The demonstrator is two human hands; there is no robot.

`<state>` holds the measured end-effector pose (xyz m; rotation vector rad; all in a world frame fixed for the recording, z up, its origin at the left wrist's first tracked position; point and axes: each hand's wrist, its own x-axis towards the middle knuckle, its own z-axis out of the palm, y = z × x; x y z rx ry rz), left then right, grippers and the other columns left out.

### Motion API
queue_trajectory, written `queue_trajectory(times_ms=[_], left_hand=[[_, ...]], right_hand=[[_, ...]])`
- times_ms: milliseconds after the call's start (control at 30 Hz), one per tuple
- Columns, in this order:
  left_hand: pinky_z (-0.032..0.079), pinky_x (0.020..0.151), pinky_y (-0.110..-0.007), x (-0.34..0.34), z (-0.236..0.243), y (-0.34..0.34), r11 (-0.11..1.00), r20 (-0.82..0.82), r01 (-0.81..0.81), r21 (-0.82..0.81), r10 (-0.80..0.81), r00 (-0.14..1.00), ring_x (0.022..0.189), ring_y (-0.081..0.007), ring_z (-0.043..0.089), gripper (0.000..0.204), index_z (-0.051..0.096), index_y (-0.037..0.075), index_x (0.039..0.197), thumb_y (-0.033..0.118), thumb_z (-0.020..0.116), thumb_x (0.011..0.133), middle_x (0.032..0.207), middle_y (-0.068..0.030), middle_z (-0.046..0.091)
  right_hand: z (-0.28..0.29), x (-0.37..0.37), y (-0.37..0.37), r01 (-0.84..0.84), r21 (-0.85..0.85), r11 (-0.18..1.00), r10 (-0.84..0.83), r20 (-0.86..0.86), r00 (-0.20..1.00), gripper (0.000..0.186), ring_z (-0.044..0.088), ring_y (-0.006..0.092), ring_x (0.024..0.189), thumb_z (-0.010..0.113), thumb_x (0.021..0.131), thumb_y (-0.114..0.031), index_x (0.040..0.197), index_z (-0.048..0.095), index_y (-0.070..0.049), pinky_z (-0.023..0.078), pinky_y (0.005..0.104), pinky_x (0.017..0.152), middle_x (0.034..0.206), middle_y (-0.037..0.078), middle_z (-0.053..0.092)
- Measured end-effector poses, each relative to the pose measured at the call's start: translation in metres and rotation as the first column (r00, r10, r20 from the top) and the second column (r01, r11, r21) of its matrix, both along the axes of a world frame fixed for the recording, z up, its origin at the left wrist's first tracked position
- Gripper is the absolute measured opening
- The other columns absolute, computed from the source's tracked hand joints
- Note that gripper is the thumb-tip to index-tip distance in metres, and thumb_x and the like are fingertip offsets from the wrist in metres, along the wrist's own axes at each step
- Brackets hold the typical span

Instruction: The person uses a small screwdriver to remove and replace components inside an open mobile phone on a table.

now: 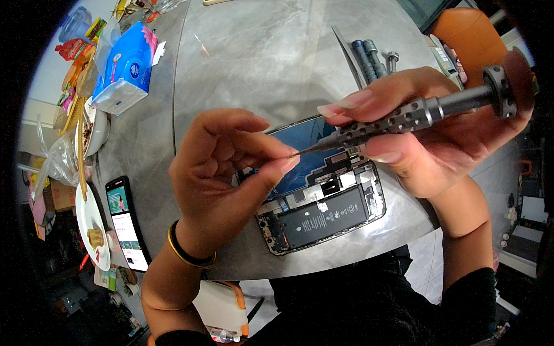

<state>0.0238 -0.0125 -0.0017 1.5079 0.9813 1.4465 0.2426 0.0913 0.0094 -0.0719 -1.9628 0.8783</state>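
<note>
The right hand (pixel 427 138) grips a slim grey metal precision screwdriver (pixel 415 115) with a knurled, dimpled barrel; its fingers (pixel 352 104) are clenched around the barrel, thumb below and index finger on top, and the round end cap sits at the 2 o'clock edge of the view against the palm. The tool lies nearly level, its fine tip pointing toward 9 o'clock. The left hand (pixel 225 173) meets that tip at the centre of the view: its thumb and index fingers are pinched together right at the point, though whether anything tiny sits between them cannot be told. A gold and black bangle (pixel 187 254) rings the left wrist.

Just below both hands, at 5 o'clock from the centre, an opened black smartphone (pixel 323 216) lies flat on the grey marbled counter (pixel 254 63), its dark rectangular battery and inner parts exposed, with the lifted screen panel partly hidden behind the hands. At 8 o'clock a second smartphone with a lit screen (pixel 124 222) rests on the counter beside a white plate of food (pixel 92 228). A blue tissue pack (pixel 124 66) stands at 10 o'clock, and grey cylindrical tool bits (pixel 372 60) lie at 1 o'clock.
</note>
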Motion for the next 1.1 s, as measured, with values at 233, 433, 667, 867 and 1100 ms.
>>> queue_trajectory(times_ms=[233,433,667,867,1100], left_hand=[[0.058,0.078,-0.027,-0.001,-0.002,0.002,0.999,-0.024,-0.006,0.042,0.007,1.000,0.089,-0.0184,0.070,0.039,0.048,-0.003,0.114,-0.007,0.070,0.082,0.090,-0.0163,0.070],[0.058,0.075,-0.031,0.004,0.002,-0.002,0.993,0.049,-0.049,-0.108,0.054,0.997,0.081,-0.0177,0.067,0.050,0.048,0.003,0.114,-0.013,0.073,0.073,0.088,-0.0100,0.066],[0.058,0.073,-0.024,-0.001,0.001,0.000,0.994,0.084,-0.008,-0.105,0.017,0.996,0.084,-0.0164,0.071,0.040,0.050,-0.001,0.112,-0.003,0.074,0.080,0.089,-0.0157,0.070],[0.058,0.072,-0.030,0.001,0.003,-0.003,0.985,0.038,-0.056,-0.161,0.062,0.997,0.078,-0.0173,0.066,0.049,0.048,0.004,0.111,-0.010,0.075,0.073,0.084,-0.0096,0.064],[0.057,0.075,-0.029,-0.005,-0.002,-0.001,0.976,-0.271,0.033,0.216,0.027,0.962,0.083,-0.0175,0.067,0.048,0.048,0.000,0.116,-0.008,0.074,0.076,0.091,-0.0114,0.065]], right_hand=[[0.007,0.006,-0.001,0.043,0.046,0.998,-0.048,0.106,0.993,0.085,0.069,0.0305,0.091,0.073,0.081,-0.004,0.139,0.017,-0.033,0.059,0.0550,0.081,0.097,0.017,0.064],[0.000,0.000,0.001,0.030,0.107,0.994,-0.026,-0.033,0.999,0.090,0.069,0.0293,0.090,0.073,0.082,-0.005,0.140,0.012,-0.036,0.060,0.0552,0.080,0.098,0.017,0.064],[0.001,0.004,-0.006,0.060,0.002,0.998,-0.060,0.050,0.997,0.087,0.069,0.0282,0.091,0.071,0.084,-0.008,0.141,0.011,-0.035,0.060,0.0552,0.080,0.097,0.015,0.064],[-0.005,-0.001,0.003,-0.007,0.046,0.999,0.011,-0.098,0.995,0.096,0.070,0.0297,0.088,0.070,0.085,-0.009,0.146,0.001,-0.035,0.060,0.0537,0.080,0.097,0.014,0.063],[0.011,0.009,-0.003,-0.055,-0.002,0.998,0.055,-0.005,0.998,0.079,0.069,0.0306,0.092,0.071,0.085,-0.008,0.140,0.017,-0.023,0.059,0.0506,0.083,0.098,0.015,0.064]])
